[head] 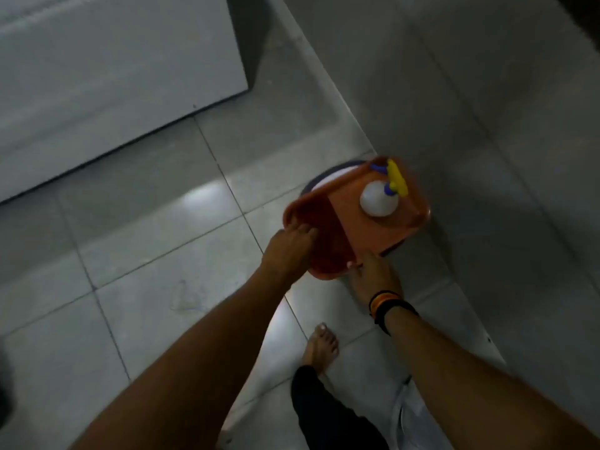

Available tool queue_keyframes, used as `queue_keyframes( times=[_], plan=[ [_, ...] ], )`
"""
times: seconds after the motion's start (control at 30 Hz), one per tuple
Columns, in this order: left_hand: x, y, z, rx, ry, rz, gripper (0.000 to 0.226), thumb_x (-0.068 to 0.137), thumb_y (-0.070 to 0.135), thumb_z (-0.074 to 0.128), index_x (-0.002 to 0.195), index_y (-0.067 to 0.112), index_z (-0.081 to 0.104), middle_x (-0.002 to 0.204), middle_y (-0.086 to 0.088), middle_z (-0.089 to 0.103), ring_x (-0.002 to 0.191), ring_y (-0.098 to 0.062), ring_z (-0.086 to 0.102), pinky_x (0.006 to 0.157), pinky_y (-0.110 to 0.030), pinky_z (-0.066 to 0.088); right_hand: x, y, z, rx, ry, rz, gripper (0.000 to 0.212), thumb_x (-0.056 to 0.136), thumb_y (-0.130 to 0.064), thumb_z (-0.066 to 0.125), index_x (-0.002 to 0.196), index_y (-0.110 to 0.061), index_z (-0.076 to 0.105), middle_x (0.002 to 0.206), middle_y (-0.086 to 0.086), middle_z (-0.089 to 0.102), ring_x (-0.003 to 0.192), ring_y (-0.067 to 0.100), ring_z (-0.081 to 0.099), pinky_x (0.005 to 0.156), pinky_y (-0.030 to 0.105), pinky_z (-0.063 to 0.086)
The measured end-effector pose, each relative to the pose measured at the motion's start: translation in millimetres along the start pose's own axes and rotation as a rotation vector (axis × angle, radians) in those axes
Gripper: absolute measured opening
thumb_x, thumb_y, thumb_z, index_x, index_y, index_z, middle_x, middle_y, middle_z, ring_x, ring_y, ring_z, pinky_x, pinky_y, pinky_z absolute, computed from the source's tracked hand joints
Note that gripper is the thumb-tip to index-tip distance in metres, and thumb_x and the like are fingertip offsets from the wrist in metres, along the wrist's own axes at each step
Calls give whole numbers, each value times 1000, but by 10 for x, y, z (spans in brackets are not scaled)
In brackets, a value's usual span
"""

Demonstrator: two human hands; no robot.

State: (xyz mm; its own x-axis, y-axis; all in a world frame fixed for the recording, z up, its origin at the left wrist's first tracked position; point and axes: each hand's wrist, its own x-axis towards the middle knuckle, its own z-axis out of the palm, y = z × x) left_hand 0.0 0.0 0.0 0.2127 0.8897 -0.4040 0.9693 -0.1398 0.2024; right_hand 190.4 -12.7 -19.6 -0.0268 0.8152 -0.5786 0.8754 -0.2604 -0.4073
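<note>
An orange plastic tray (337,241) is held out in front of me above the tiled floor. My left hand (287,246) grips its near left rim with fingers curled over the edge. My right hand (373,276) grips the near right corner; dark and orange bands circle that wrist. On the tray's far right part stands a white spray bottle (378,199) with a blue and yellow trigger head. A round dark-rimmed object (328,177) shows partly under the tray's far edge.
Grey floor tiles (162,254) lie below. A white appliance or cabinet (113,76) stands at the upper left. A grey wall (487,125) runs along the right. My bare foot (319,347) and dark trouser leg show near the bottom.
</note>
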Motion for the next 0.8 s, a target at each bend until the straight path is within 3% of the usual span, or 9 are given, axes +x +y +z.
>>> queue_keyframes(
  times=[0.17,0.27,0.33,0.4,0.47,0.5,0.6,0.7,0.8],
  plan=[
    [1016,-209,610,186,-43,129,49,92,26,64,140,17,58,147,-7,60,139,-35,52,112,-48,47,716,200,413,113,39,122,38,94,-32,64,126,-11,64,125,13,69,113,36,65,91,43,56],
    [1466,-257,845,460,-105,251,98,73,34,86,157,19,39,163,-7,43,155,-36,30,126,-53,29,959,310,617,68,62,195,43,89,-35,72,121,-7,61,122,15,68,112,38,65,88,45,57],
    [1651,-263,854,581,-141,282,116,58,38,96,157,20,38,162,-8,43,154,-37,29,127,-54,26,1074,347,698,48,82,230,43,87,-31,75,120,-7,60,121,16,68,111,38,65,85,44,56],
    [1709,-154,821,632,-69,311,92,69,38,91,149,20,49,154,-6,52,149,-34,38,126,-51,28,1124,352,721,81,91,226,34,85,-25,74,114,-9,63,114,14,71,105,37,67,81,42,56],
    [1660,-95,782,655,48,275,49,99,35,62,145,20,51,153,0,52,145,-22,43,125,-37,29,1067,327,678,159,91,197,22,81,-22,71,100,-11,69,99,10,73,91,33,67,75,39,56],
    [1586,-107,731,590,104,236,42,103,31,54,143,18,53,150,-1,54,141,-21,46,121,-35,32,1005,307,643,222,103,177,19,79,-22,71,95,-11,70,94,8,72,86,30,66,74,38,57],
    [1181,-322,481,281,178,168,47,89,32,71,131,11,61,133,-11,62,127,-32,53,112,-47,41,654,124,521,442,122,111,20,74,-24,73,91,-16,65,96,4,69,87,26,65,71,35,57],
    [565,-633,305,20,184,28,39,97,34,60,127,10,61,127,-16,67,128,-38,57,113,-48,44,274,-70,435,577,138,82,19,82,-14,71,96,-15,57,100,6,67,90,25,64,73,32,52],
    [-325,-867,272,-243,103,-173,25,103,33,52,114,11,57,101,-13,68,94,-33,64,80,-39,50,-63,-311,526,542,134,-7,19,88,-19,68,104,-15,59,103,8,71,94,28,68,80,38,56]
  ],
)
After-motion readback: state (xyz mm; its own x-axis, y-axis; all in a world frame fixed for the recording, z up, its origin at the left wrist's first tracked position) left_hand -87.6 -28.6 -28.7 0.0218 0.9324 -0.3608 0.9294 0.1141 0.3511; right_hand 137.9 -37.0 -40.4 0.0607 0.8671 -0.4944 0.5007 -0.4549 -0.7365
